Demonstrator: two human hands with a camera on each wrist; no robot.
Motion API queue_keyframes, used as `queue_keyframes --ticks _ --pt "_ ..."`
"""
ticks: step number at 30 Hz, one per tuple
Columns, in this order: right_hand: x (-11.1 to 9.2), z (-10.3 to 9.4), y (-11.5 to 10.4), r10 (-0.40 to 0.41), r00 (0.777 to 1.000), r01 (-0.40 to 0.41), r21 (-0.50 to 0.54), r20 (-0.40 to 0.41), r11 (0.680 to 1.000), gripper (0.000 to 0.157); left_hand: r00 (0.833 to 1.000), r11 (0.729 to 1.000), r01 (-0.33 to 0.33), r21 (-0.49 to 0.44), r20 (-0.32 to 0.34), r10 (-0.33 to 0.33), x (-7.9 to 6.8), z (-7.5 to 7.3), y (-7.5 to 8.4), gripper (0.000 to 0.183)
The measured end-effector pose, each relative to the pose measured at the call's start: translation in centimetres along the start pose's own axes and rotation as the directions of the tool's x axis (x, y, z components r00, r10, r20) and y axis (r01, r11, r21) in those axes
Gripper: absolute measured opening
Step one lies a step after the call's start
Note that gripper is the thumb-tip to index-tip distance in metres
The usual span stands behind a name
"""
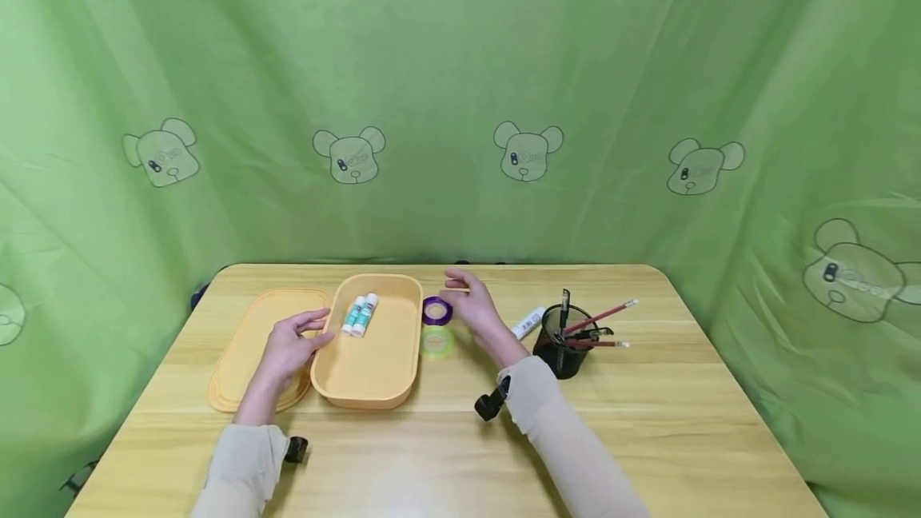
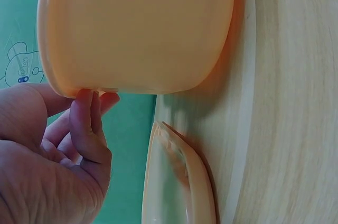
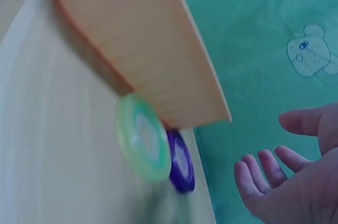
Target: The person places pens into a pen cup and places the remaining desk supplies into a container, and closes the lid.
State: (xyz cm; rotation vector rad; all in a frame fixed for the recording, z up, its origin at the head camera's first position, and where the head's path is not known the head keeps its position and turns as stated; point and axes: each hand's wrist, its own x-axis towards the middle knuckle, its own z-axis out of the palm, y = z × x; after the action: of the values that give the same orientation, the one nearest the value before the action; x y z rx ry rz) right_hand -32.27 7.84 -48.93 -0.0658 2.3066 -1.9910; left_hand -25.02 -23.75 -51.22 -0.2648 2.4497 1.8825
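My left hand point(image 1: 286, 348) pinches the left rim of an orange plastic box point(image 1: 367, 370), with the thumb and fingers at the edge in the left wrist view. Two glue sticks point(image 1: 364, 316) with white caps and teal labels lie side by side on the box floor. To the right of the box, my right hand point(image 1: 475, 310) hovers with fingers loosely bent and nothing in them. Nearest to it is a purple tape roll point(image 1: 426, 306) beside the box wall. A pale green tape roll point(image 3: 127, 134) sits just in front of the purple one.
Left of the box, its matching orange lid point(image 1: 245, 350) lies on the wooden table point(image 1: 403, 462). A black mesh pen holder point(image 1: 557, 356) with pencils and dark-handled tools stands at the right. A white stick with a barcode label point(image 1: 528, 323) lies beside it. Green curtains point(image 1: 446, 206) surround the table.
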Motion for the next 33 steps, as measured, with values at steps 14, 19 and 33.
queue_keyframes --ticks 14,19,33 --pt "-0.7 -3.5 2.9 0.038 0.998 -0.04 -0.05 -0.044 0.998 0.055 1.0 1.0 0.021 -0.003 0.003 -0.021 -0.2 -0.1 -0.1 0.053" --pt "0.1 -3.1 3.8 0.062 0.998 -0.061 -0.05 0.019 0.997 0.06 1.0 1.0 0.012 -0.006 0.003 -0.012 -0.1 0.0 0.1 0.053" --pt "2.3 1.0 5.4 0.054 0.999 -0.053 -0.321 -0.005 0.946 0.076 1.0 1.0 0.005 -0.023 0.003 -0.005 0.2 -0.1 -0.3 0.052"
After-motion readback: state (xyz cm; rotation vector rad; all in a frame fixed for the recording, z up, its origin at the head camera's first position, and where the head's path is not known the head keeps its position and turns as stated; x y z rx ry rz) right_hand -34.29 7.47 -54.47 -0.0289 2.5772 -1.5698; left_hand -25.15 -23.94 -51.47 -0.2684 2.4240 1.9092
